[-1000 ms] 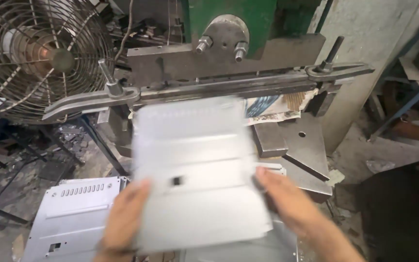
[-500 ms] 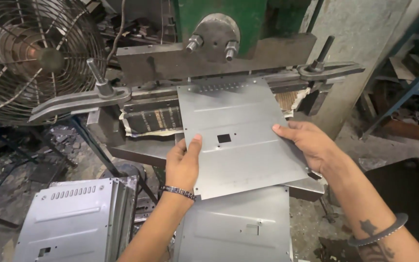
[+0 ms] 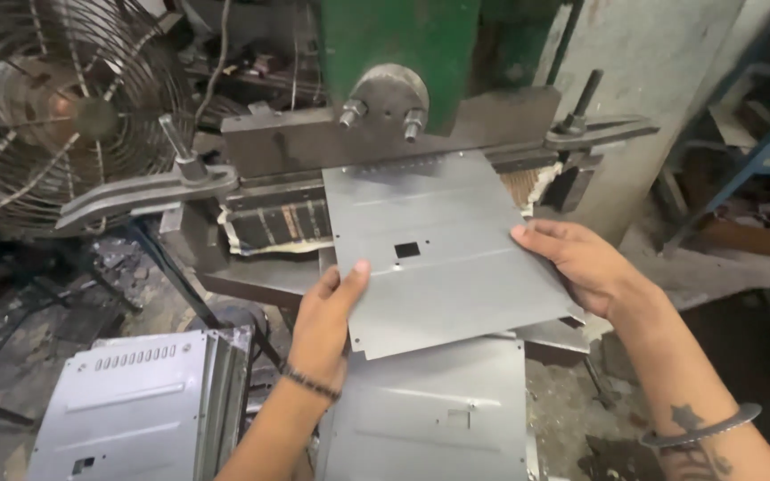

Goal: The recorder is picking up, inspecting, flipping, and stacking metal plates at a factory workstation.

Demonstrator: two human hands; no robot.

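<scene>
A grey sheet-metal panel [image 3: 443,245] with a small rectangular cut-out lies tilted on the bed of a green press machine [image 3: 403,53], its far edge under the dark steel die block [image 3: 314,138]. My left hand [image 3: 327,316] grips the panel's near left edge, thumb on top. My right hand [image 3: 577,263] holds its right edge. A row of small slots runs along the panel's far edge.
Another grey panel [image 3: 434,414] lies below the held one. A stack of slotted panels [image 3: 135,405] stands at the lower left. A wire-guarded fan [image 3: 55,107] is at the upper left. Long clamp bars [image 3: 135,196] flank the die. Scrap and blue framing sit at right.
The panel has gone from close to my body up and forward onto the press bed; over the last half second it slid slightly farther under the die, both hands still on it.
</scene>
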